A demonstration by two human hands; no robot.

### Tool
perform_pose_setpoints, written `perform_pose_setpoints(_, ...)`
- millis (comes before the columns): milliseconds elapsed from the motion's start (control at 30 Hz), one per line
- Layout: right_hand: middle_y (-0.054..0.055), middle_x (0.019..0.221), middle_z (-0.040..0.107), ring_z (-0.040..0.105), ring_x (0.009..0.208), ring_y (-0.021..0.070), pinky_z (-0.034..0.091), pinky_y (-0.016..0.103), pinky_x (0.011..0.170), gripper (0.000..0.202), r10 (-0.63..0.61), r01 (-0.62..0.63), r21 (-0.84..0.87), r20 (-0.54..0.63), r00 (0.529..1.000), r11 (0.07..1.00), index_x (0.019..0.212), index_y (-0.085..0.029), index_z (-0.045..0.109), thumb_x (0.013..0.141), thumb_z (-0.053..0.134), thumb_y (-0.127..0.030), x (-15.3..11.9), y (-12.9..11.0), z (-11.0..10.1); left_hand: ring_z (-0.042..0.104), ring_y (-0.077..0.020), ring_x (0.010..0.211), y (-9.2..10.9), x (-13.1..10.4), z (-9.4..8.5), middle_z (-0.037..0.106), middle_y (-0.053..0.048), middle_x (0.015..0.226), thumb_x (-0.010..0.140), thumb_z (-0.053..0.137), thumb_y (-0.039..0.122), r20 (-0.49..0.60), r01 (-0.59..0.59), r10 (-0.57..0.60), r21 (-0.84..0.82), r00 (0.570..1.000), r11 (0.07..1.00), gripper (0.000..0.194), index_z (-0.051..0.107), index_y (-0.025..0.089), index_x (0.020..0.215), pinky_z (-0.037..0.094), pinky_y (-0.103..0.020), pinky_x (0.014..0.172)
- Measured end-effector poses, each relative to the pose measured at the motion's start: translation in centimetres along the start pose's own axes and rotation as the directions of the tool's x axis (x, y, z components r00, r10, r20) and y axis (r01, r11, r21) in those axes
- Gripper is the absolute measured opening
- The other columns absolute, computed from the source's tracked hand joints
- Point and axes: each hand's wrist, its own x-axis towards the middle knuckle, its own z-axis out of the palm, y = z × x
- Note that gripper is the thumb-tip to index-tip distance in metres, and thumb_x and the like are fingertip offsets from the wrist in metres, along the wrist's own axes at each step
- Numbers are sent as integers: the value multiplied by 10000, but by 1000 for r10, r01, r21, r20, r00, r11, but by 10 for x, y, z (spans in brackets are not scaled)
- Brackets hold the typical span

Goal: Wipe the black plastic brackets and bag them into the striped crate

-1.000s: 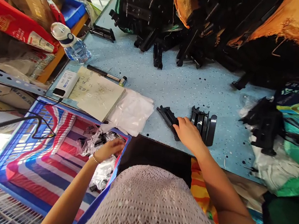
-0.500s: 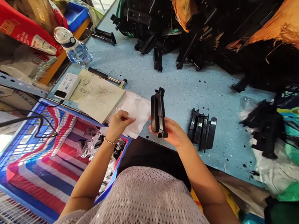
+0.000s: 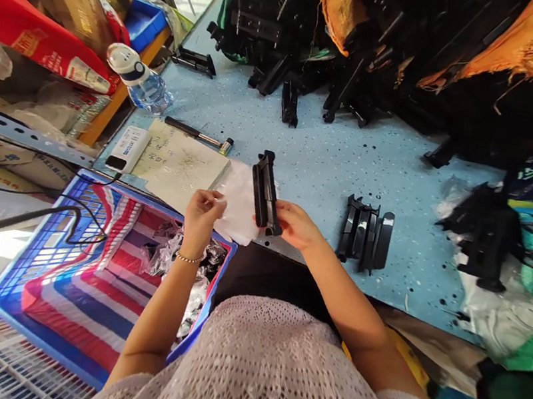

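Note:
My right hand (image 3: 295, 224) grips a long black plastic part (image 3: 266, 193) near its lower end, holding it tilted over the table's near edge. To its left, my left hand (image 3: 202, 213) is closed in a pinch at the edge of a thin whitish plastic bag (image 3: 240, 202); its fingertips partly hide the grip. This film lies flat beside a paper-covered pad (image 3: 181, 162) and reaches under the black part. Right of my right hand, several similar black parts (image 3: 364, 235) stand side by side in a row on the blue speckled table (image 3: 323, 161).
Sacks spilling black parts (image 3: 289, 102) line the table's back. At left are a screwdriver-like tool (image 3: 198, 135), a white device (image 3: 127, 149) and a water bottle (image 3: 143, 82). A blue crate (image 3: 48, 327) with striped cloth sits below left. Plastic wrapping (image 3: 495, 317) lies at right.
My right hand has carried the black part leftward, closer to my left hand and over the film. My left hand has shifted slightly left, still pinched. The view has shifted a little.

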Motion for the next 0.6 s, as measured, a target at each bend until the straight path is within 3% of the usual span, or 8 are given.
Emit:
perform_pose_setpoints(67, 87, 818, 774, 764, 831, 227, 629, 310, 721, 270, 7, -7, 14, -15, 1000, 1000, 874, -155, 691, 727, 835, -330, 0, 3, -8, 650, -167, 884, 1, 0, -8, 694, -63, 1033, 833, 626, 140, 9, -156, 158, 228, 987, 961, 65, 608, 202, 825, 525, -302, 785)
perform_pose_setpoints(133, 94, 839, 779, 765, 850, 238, 635, 334, 749, 272, 28, -28, 5, -27, 999, 1000, 888, -155, 701, 729, 834, -330, -2, 7, -12, 658, -214, 1033, 2, 0, -12, 707, -78, 1086, 845, 533, 55, 132, -308, 279, 458, 951, 834, 208, 673, 208, 845, 524, -365, 910)
perform_pose_setpoints(200, 91, 887, 787, 763, 872, 231, 633, 331, 768, 273, 6, -8, -29, -88, 996, 1000, 942, -157, 719, 747, 819, -319, -7, 9, -14, 663, -227, 1086, 4, 2, -10, 713, -87, 1143, 867, 457, 17, 244, -389, 303, 538, 921, 748, 359, 737, 217, 969, 528, -389, 953)
perform_pose_setpoints(300, 48, 1010, 791, 750, 923, 185, 611, 275, 788, 340, -126, 98, -134, -224, 966, 986, 1117, -199, 732, 789, 788, -270, -24, 9, -12, 657, -228, 1148, 7, 6, -3, 679, -126, 1263, 916, 428, 42, 327, -438, 303, 518, 895, 734, 460, 691, 195, 1262, 545, -386, 977)
perform_pose_setpoints(367, 33, 1071, 784, 742, 951, 164, 598, 256, 821, 401, -142, 102, -200, -196, 970, 974, 1201, -218, 719, 807, 786, -243, -40, 6, -12, 679, -210, 1058, 9, 10, -1, 643, -149, 1325, 909, 470, 65, 368, -444, 282, 499, 886, 744, 504, 620, 181, 1376, 570, -373, 935)
perform_pose_setpoints(433, 55, 1058, 783, 747, 926, 166, 602, 267, 828, 386, -15, -4, -219, -81, 997, 976, 1193, -185, 720, 821, 794, -258, -51, 5, -14, 683, -157, 873, 13, 12, -2, 598, -154, 1393, 878, 517, 67, 407, -432, 247, 466, 879, 772, 593, 546, 196, 1457, 600, -336, 835)
perform_pose_setpoints(500, 76, 981, 782, 756, 858, 179, 619, 285, 782, 342, 149, -146, -167, 3, 989, 975, 1123, -145, 719, 825, 796, -296, -54, 5, -20, 688, -141, 849, 17, 9, -4, 525, -162, 1494, 868, 525, 56, 466, -449, 231, 434, 854, 781, 701, 441, 226, 1542, 618, -317, 802)
perform_pose_setpoints(600, 77, 910, 770, 747, 782, 175, 625, 272, 697, 294, 231, -231, -26, -3, 973, 973, 1040, -138, 680, 821, 774, -310, -42, 10, -29, 636, -242, 1263, 23, -6, 1, 385, -157, 1633, 899, 464, 37, 612, -568, 261, 382, 747, 729, 808, 240, 265, 1641, 613, -373, 971)
